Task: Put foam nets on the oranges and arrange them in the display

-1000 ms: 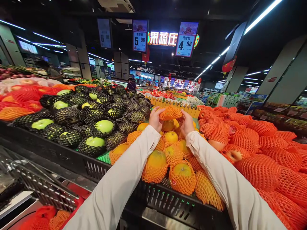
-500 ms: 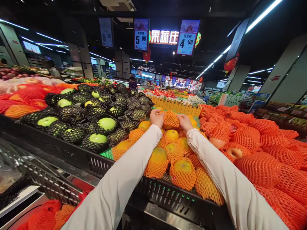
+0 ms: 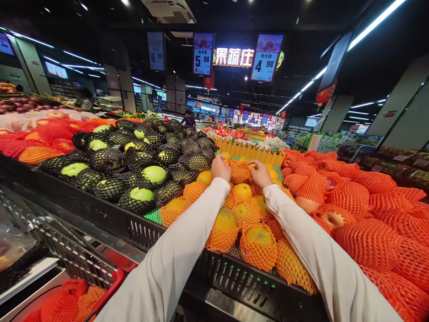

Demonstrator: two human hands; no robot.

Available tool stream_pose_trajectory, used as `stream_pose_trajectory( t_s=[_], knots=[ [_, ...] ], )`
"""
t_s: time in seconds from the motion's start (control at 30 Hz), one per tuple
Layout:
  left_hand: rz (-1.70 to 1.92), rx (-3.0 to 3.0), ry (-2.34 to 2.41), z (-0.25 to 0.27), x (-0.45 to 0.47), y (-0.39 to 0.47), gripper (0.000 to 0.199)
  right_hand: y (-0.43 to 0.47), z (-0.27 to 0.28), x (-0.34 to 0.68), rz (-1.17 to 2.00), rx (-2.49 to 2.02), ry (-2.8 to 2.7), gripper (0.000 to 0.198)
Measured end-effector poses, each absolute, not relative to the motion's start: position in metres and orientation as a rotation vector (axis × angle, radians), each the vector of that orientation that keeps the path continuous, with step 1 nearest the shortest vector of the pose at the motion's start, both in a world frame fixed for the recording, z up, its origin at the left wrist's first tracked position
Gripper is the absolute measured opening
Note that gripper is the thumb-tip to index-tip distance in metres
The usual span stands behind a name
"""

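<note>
Over the pile of oranges, my left hand (image 3: 221,168) and my right hand (image 3: 261,174) hold opposite sides of one orange in an orange foam net (image 3: 240,171). The left fingers are closed at its left edge, partly hidden behind the hand. On the right, thumb and fingertips pinch the net's edge. Just below lie bare-topped oranges, such as an orange (image 3: 242,192) with its net pulled down. Nearer me sit a large netted orange (image 3: 258,243) and several others in a black crate (image 3: 234,273).
Green apples in black nets (image 3: 154,174) fill the left side. Fruit in red foam nets (image 3: 368,239) is heaped to the right. A low yellow fence (image 3: 250,151) stands behind the oranges. At lower left is a shopping cart (image 3: 117,281) with red-netted fruit inside.
The camera view has shifted slightly, so the scene sits a little lower and further right. Both hands stay at the netted orange, which looks a bit flatter between them now.
</note>
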State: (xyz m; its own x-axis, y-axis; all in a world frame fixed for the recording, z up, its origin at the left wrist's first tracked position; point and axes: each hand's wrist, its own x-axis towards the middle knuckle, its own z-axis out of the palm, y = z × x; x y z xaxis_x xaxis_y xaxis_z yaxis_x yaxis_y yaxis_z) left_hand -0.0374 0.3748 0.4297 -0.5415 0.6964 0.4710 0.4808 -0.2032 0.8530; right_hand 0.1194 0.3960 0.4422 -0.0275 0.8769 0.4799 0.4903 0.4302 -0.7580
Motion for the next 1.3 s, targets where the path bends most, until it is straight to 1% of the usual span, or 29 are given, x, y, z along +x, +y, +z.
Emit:
stream_pose_trajectory(
  t_s=[0.1,0.2,0.33,0.4,0.5,0.63,0.73,0.83,1.0,1.17,1.3],
  knots=[
    [1.717,1.498,1.954,0.432,-0.039,0.370,0.019,0.394,0.445,0.122,0.174,-1.368,-1.819,0.028],
    [1.510,1.571,2.091,0.435,-0.040,0.365,0.018,0.389,0.448,0.123,0.046,-1.433,-1.889,0.033],
    [1.304,1.583,2.258,0.440,-0.039,0.361,0.032,0.380,0.452,0.120,-0.171,-1.463,-2.006,0.037],
    [1.247,1.596,2.283,0.442,-0.039,0.359,0.035,0.377,0.454,0.120,-0.238,-1.450,-2.022,0.039],
    [1.171,1.645,2.256,0.442,-0.038,0.357,0.036,0.374,0.456,0.119,-0.270,-1.449,-2.027,0.037],
    [1.201,1.708,2.180,0.440,-0.039,0.360,0.034,0.374,0.458,0.120,-0.296,-1.528,-2.095,0.026],
    [1.234,1.679,2.171,0.439,-0.041,0.363,0.030,0.375,0.461,0.120,-0.277,-1.610,-2.123,0.026],
    [1.189,1.640,2.168,0.439,-0.044,0.365,0.027,0.376,0.462,0.120,-0.207,-1.690,-2.155,0.028],
    [1.085,1.631,2.149,0.441,-0.047,0.365,0.029,0.379,0.455,0.119,-0.183,-1.721,-2.210,0.027],
    [1.194,1.724,2.011,0.435,-0.046,0.370,0.013,0.382,0.447,0.123,-0.264,-1.575,-2.195,0.028],
    [1.345,1.683,1.948,0.432,-0.044,0.374,0.018,0.383,0.451,0.124,-0.195,-1.262,-1.927,0.032]
  ],
)
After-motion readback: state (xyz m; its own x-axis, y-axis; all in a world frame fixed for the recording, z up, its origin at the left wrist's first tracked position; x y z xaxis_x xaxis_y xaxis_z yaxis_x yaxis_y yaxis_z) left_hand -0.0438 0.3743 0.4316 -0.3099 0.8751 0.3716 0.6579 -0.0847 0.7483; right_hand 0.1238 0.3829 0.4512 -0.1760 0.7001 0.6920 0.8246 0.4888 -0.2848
